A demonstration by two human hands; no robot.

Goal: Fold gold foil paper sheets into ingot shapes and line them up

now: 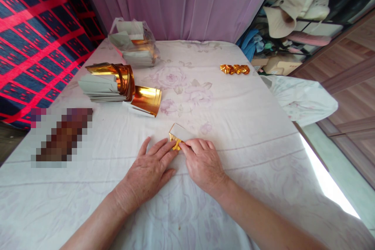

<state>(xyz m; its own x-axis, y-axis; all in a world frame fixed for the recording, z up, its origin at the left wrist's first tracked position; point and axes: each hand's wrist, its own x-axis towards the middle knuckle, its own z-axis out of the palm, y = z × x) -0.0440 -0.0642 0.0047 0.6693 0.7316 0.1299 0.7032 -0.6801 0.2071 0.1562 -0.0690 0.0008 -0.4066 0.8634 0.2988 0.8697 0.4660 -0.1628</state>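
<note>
A small piece of gold foil paper, partly folded with its white backing showing, lies on the cloth between my hands. My left hand rests flat with its fingers spread, and its fingertips touch the paper's left edge. On the other side, my right hand has its fingers curled, thumb and forefinger pressed on the folded gold part. Farther left stand a stack of curved gold foil sheets and a few loose gold sheets. Several folded gold pieces sit in a row at the far right.
A clear plastic bag of paper sheets stands at the back left. The floral tablecloth covers the table. A blurred-out object lies at the left. Beyond the right edge are a white bag and a cluttered shelf with a cap.
</note>
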